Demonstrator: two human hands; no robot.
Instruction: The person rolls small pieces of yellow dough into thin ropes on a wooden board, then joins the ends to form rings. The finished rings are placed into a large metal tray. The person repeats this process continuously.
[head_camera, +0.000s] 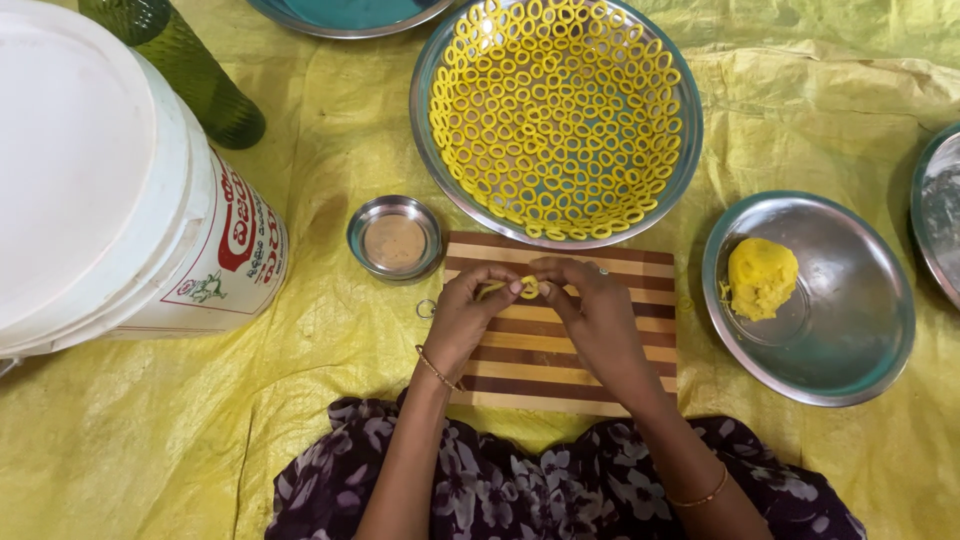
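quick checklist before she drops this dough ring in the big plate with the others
1. Dough ring pinched by left hand and right hand: ok.
2. Ring ends joined: cannot tell, fingers cover them.
3. Big plate of rings has free room: not ok, nearly full.
4. Dough lump in the side plate: ok.
5. Striped board bare under the hands: ok.

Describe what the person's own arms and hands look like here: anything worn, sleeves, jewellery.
Both forearms are bare, with no sleeves showing. The left hand has a thin gold-coloured bangle at the wrist; the right hand has a similar thin bangle further up the forearm and a ring on one finger. Dark, floral-printed clothing shows below.
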